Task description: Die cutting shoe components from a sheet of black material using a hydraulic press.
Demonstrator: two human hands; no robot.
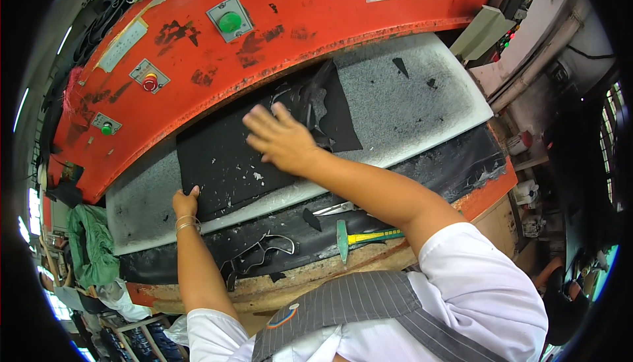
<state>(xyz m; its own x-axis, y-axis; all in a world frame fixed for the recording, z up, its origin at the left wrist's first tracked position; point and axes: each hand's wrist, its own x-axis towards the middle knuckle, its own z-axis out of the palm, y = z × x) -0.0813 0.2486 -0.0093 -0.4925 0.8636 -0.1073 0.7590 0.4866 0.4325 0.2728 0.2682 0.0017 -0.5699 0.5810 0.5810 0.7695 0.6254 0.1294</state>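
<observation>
A black sheet of material (224, 154) lies on the worn white cutting board (409, 108), with pale flecks on its near part. My left hand (186, 204) holds the sheet's near left corner, thumb on top; its other fingers are mostly hidden. Over the sheet's middle, my right hand (285, 143) is spread with nothing in it; whether the palm touches the sheet I cannot tell. Just beyond and right of that hand, dark ragged offcuts (318, 101) are bunched on the sheet.
Along the black front ledge lie a metal strip cutting die (269, 244), scissors (334, 210) and a hammer (343, 240) with a yellow-green handle. The red machine beam (290, 6) spans the far side, carrying a green button (229, 22) and a red button (150, 82). Green cloth (95, 243) hangs left.
</observation>
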